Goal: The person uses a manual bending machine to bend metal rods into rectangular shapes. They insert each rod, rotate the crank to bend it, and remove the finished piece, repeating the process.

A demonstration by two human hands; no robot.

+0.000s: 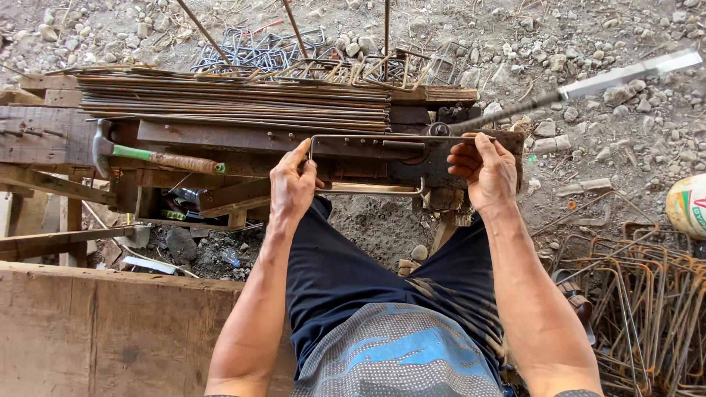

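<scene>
Hammer (147, 154) lies at the left of the wooden worktop (44, 136), beside stacked straight rods (235, 103). Left hand (293, 185) grips the bent steel rod (368, 137) at its corner; right hand (485, 170) closes on its other end by the bending lever (588, 87). Fingers near the lever pin could get pinched if the rod slips.

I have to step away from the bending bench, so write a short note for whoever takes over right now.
Left hand grips the left end of the partly bent steel rod lying on the wooden bench. Right hand holds its right end at the bending jig; the lever points away right. Done: rod has bent corners, still open. Straight rods are stacked behind, finished stirrups lie right, hammer left.
</scene>
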